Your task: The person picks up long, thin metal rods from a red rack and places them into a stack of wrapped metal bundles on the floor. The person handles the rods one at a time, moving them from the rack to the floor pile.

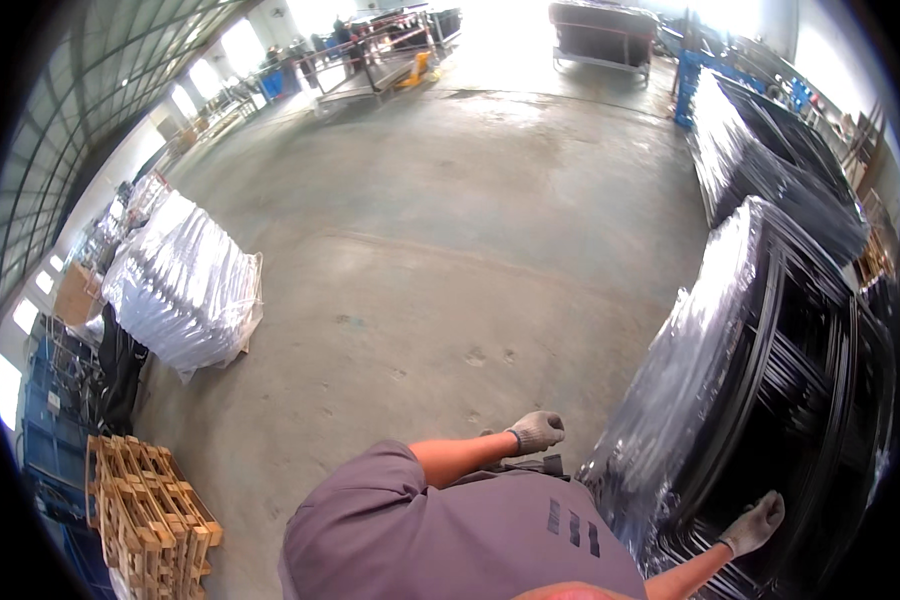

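Note:
My left hand (538, 432), in a pale knitted work glove, is held in front of my waist with its fingers curled closed. What lies inside them, if anything, is hidden. Just below it a dark strap-like piece (547, 465) shows at the front of my body. To the right, my right hand (755, 522), gloved alike, is closed over the near part of a tall stack of black frames (820, 400). Whether it touches the frames or pinches something small I cannot tell. Clear stretch film (660, 410) covers the stack's left side in shiny folds.
Another film-wrapped black stack (770, 150) stands beyond on the right. At left are a silvery wrapped pile (185, 285) and several stacked wooden pallets (150, 515). Grey concrete floor (450, 260) stretches ahead toward a loaded rack (602, 40) and a yellow pallet jack (417, 70).

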Tool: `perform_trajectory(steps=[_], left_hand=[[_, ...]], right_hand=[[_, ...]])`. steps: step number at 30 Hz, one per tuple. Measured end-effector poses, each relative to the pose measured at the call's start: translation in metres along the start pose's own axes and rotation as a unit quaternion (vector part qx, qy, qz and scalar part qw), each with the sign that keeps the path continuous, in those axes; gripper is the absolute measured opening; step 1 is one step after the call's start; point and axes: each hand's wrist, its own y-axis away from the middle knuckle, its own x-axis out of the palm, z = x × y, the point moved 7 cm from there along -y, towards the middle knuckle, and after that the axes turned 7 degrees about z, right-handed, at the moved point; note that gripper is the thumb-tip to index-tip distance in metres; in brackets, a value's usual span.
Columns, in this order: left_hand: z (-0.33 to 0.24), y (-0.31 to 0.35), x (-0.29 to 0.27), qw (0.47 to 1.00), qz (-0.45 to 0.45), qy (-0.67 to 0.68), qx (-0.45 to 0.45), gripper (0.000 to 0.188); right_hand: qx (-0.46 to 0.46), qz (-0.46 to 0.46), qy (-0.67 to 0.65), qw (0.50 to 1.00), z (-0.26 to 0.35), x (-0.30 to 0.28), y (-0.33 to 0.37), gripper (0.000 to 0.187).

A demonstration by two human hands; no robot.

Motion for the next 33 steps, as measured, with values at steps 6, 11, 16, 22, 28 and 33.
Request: perform_trajectory(steps=[6, 11, 16, 22, 28, 33], left_hand=[[0.018, 0.028, -0.134, 0.995, -0.073, -0.058, 0.04, 0.032], [0.067, 0.044, -0.26, 0.981, -0.113, -0.152, -0.039, 0.039], [0.143, 0.058, -0.365, 0.954, -0.184, -0.178, -0.156, 0.043], [0.268, 0.094, -0.408, 0.906, -0.224, -0.108, -0.343, 0.044], [0.245, 0.113, -0.412, 0.893, -0.159, -0.037, -0.42, 0.044], [0.172, 0.078, -0.478, 0.906, -0.216, -0.016, -0.362, 0.042]], right_hand=[[-0.181, 0.232, -0.091, 0.951, 0.117, 0.208, 0.08, 0.032], [-0.187, 0.492, 0.035, 0.85, 0.168, 0.351, 0.188, 0.022], [-0.344, 0.565, 0.289, 0.692, 0.114, 0.467, 0.245, 0.029], [0.005, 0.651, 0.403, 0.644, 0.051, 0.552, 0.269, 0.026], [-0.093, 0.698, 0.545, 0.455, -0.016, 0.704, 0.247, 0.039], [-0.389, 0.68, 0.476, 0.398, 0.062, 0.9, 0.267, 0.051]])
